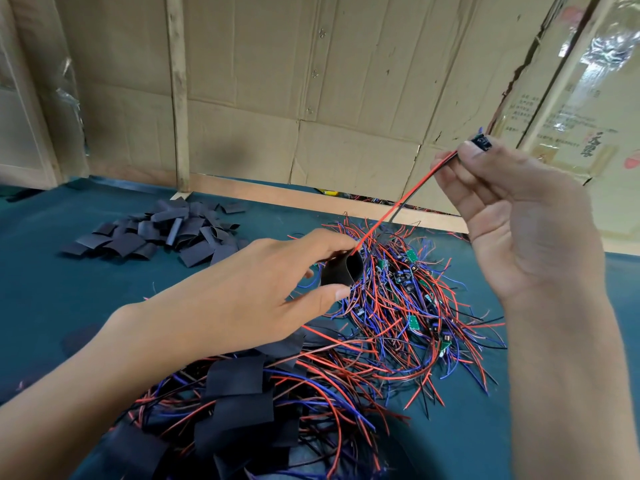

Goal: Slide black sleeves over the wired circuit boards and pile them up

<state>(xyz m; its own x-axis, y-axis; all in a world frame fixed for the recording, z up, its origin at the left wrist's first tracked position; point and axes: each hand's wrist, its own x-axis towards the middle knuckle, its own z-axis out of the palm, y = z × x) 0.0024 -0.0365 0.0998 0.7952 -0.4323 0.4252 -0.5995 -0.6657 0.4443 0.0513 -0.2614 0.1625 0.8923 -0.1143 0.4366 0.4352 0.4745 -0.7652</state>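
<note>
The step in hand is the threading of one board into one sleeve. The left hand [263, 282] has its grip clamped, thumb below and fingers above, on a short black tubular sleeve of soft plastic [341, 270], squeezed so that its mouth gapes toward the right. The right hand [512, 216], raised above and to the right of that grip, has its fingertips pinched together on a small dark circuit board [482, 142], of which only a corner shows. From the board a paired red and black wire [398, 206] runs taut down to the sleeve's mouth, and its free end seems already inside.

Just below and to the right of the left grip lies the loose tangle of bare green boards with red, blue and black leads [408, 306] on the teal cloth surface [519, 427]. Nearer the person, under the left forearm, sits the heap of boards already sleeved [239, 410]. Up and to the left of the grip is the stock of flat black sleeves [162, 233].

Next, I judge, the sleeve must travel up the wire, or the board be drawn down, until the tube covers the board; the mouth must stay open.
</note>
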